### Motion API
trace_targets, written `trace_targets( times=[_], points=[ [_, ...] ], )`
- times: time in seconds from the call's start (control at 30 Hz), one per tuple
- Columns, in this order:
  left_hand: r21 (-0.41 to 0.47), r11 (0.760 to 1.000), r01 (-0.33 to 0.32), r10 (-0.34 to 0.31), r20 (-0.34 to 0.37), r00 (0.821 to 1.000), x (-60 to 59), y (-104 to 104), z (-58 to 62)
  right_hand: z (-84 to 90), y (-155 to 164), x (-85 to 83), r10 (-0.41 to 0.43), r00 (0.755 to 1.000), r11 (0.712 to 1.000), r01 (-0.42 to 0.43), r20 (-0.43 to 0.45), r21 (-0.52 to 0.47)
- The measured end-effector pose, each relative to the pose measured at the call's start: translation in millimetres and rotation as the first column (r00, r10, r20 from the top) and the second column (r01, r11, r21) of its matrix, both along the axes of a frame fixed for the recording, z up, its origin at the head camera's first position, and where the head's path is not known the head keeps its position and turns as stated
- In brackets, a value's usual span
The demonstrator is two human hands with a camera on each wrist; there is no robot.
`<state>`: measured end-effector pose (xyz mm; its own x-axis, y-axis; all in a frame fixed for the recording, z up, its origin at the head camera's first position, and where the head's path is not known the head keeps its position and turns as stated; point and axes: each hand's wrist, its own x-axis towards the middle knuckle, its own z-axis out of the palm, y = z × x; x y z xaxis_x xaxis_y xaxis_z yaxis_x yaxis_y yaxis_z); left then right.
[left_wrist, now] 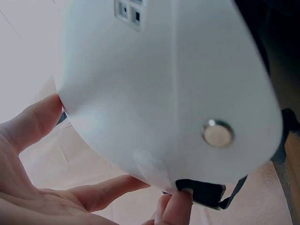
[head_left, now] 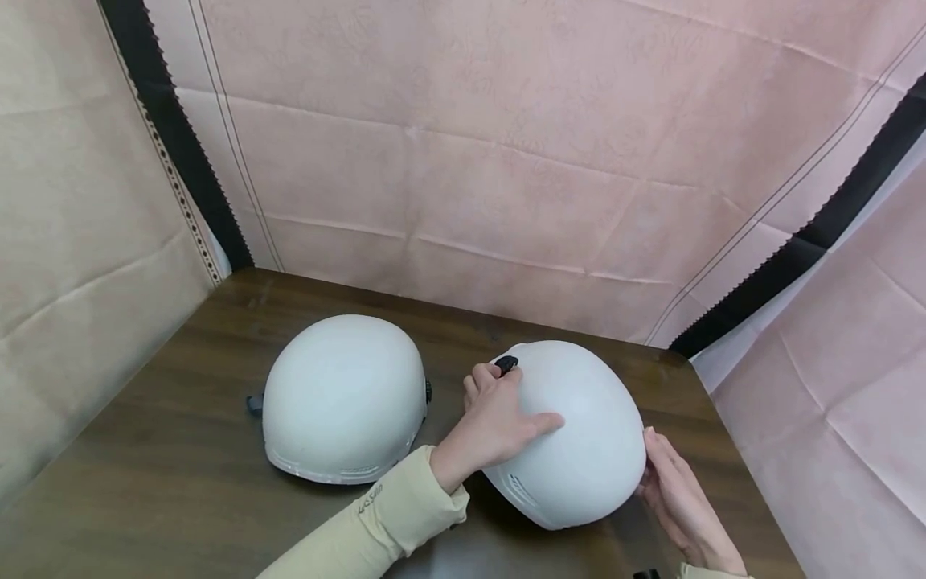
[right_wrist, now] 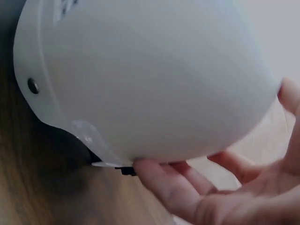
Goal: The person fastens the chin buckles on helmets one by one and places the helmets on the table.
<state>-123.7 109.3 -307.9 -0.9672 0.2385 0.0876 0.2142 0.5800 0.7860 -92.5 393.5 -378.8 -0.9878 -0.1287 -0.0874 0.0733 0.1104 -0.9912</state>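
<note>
A smooth white helmet with a pointed lower corner sits tilted at the right of the table, between both hands. My left hand grips its left side; the thumb lies on the shell and the fingers reach a black clip at the rim. In the left wrist view, a fingertip hooks by that clip, below a round metal rivet. My right hand holds the helmet's right side. The right wrist view shows its fingertips at the lower rim and its thumb against the shell.
A second white helmet stands on the brown wooden table, left of my left forearm. Pale pink fabric walls enclose the table's back and sides, with black strips along the corners.
</note>
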Motion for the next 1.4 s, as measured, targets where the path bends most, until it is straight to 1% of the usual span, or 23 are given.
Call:
trace_targets(
  times=[0.1,0.2,0.23,0.3,0.4,0.47,0.53,0.63,0.73,0.83,0.93,1.1,1.23,1.33,1.4],
  points=[
    [0.003,1.000,0.009,-0.009,0.019,1.000,-1.2,-2,0.4,-1.3,3,1.5,0.075,0.997,0.995,-0.077,-0.035,-0.062],
    [0.027,1.000,0.011,-0.012,0.046,0.999,-2.1,-4,-1.0,-3.0,6,2.2,0.140,0.988,0.982,-0.147,-0.063,-0.116],
    [0.035,0.999,0.012,-0.013,0.052,0.999,-2.3,-4,-1.6,-3.4,6,2.1,0.151,0.986,0.979,-0.159,-0.072,-0.125],
    [0.051,0.999,0.010,-0.014,0.066,0.998,-2.5,-5,-2.9,-3.9,7,1.9,0.148,0.986,0.980,-0.157,-0.078,-0.120],
    [0.060,0.998,0.006,-0.011,0.087,0.996,-3.2,-6,-4.5,-4.1,5,1.4,0.105,0.992,0.990,-0.111,-0.071,-0.090],
    [0.059,0.998,0.005,-0.011,0.103,0.995,-4.6,-6,-5.5,-3.8,1,1.1,0.040,0.998,0.997,-0.043,-0.051,-0.066],
    [0.063,0.998,0.009,-0.016,0.114,0.993,-6.4,-7,-6.6,-3.8,-5,-0.1,-0.039,0.999,0.998,0.037,-0.037,-0.042],
    [0.076,0.997,0.020,-0.029,0.116,0.993,-9.4,-9,-8.2,-4.1,-15,-2.9,-0.147,0.989,0.989,0.148,-0.034,0.025],
    [0.098,0.995,0.025,-0.037,0.124,0.992,-12.1,-12,-10.4,-4.1,-22,-6.1,-0.198,0.979,0.975,0.202,-0.050,0.089],
    [0.126,0.992,0.029,-0.047,0.150,0.988,-12.2,-14,-12.8,-3.6,-25,-8.0,-0.220,0.974,0.969,0.224,-0.050,0.103],
    [0.135,0.990,0.033,-0.058,0.187,0.981,-11.1,-15,-17.3,-5.5,-26,-8.2,-0.240,0.970,0.964,0.243,-0.042,0.104],
    [0.135,0.990,0.031,-0.066,0.263,0.962,-10.7,-20,-23.7,-8.7,-32,-10.5,-0.264,0.964,0.953,0.265,-0.029,0.149],
    [0.150,0.988,0.026,-0.070,0.298,0.952,-12.1,-22,-25.4,-6.0,-34,-14.9,-0.265,0.964,0.949,0.266,-0.026,0.171],
    [0.165,0.986,0.013,-0.066,0.324,0.944,-13.0,-22,-27.9,-5.2,-36,-17.0,-0.265,0.963,0.938,0.269,-0.050,0.218],
    [0.176,0.984,0.001,-0.063,0.346,0.936,-14.2,-22,-31.1,-4.4,-38,-18.0,-0.264,0.961,0.919,0.276,-0.079,0.281]
  ],
)
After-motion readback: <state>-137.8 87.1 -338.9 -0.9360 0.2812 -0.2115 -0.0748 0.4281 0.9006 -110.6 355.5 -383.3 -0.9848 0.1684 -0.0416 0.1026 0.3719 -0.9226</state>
